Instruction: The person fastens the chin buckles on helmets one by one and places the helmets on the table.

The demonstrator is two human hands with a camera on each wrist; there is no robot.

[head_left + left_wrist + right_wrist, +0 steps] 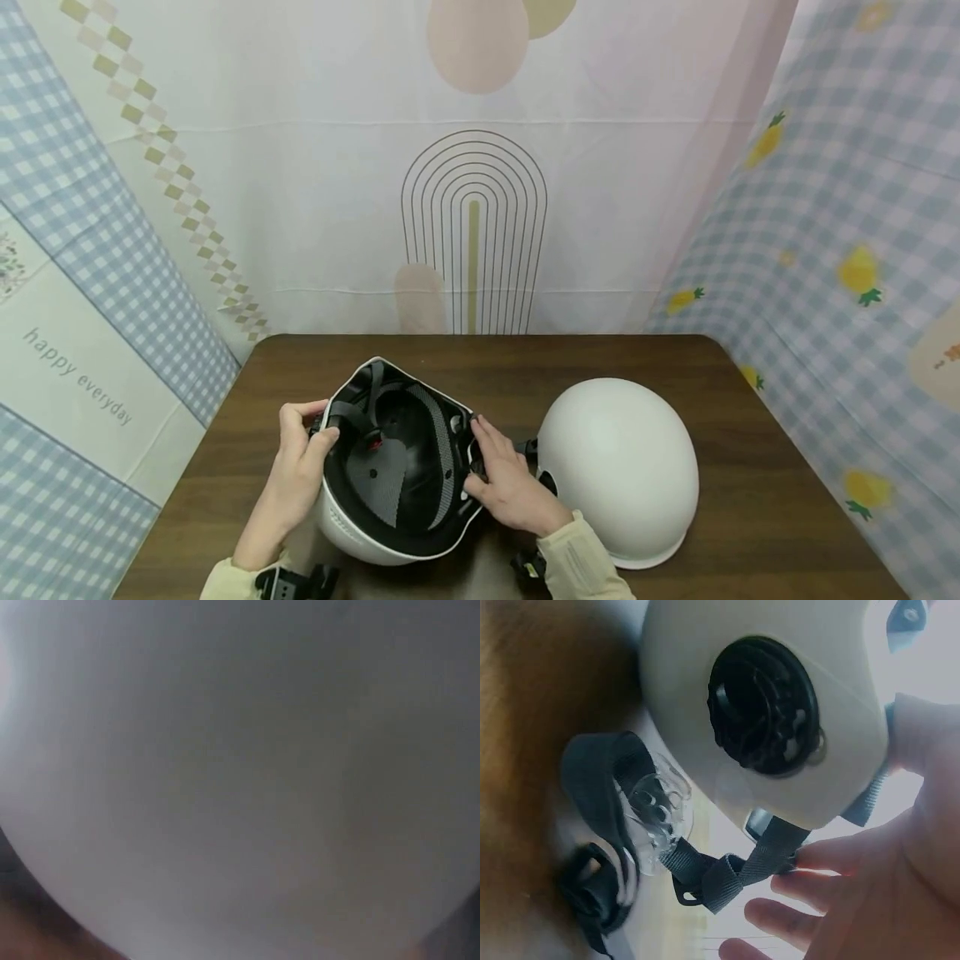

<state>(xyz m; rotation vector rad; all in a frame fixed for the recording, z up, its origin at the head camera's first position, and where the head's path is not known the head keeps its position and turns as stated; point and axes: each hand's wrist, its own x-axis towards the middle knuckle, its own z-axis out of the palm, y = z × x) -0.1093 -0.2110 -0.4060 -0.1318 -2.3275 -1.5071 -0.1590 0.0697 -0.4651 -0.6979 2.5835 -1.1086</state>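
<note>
An upturned white helmet [352,533] with a black padded inside lies on the table, its opening facing up. My left hand [296,467] grips its left rim, thumb over the edge and fingers outside. The helmet's smooth shell [240,780] fills the left wrist view, very blurred. My right hand [513,479] rests against the right rim with its fingers extended. In the right wrist view, a black round knob [763,706] sits on the shell. Black straps [769,851] with a clear plastic piece [660,814] hang below it, near the right fingertips.
A second white helmet [618,467] stands dome up just right of my right hand, with a black strap at its left side. The brown wooden table [765,517] extends to the right and ends at a patterned cloth [337,208] at the back.
</note>
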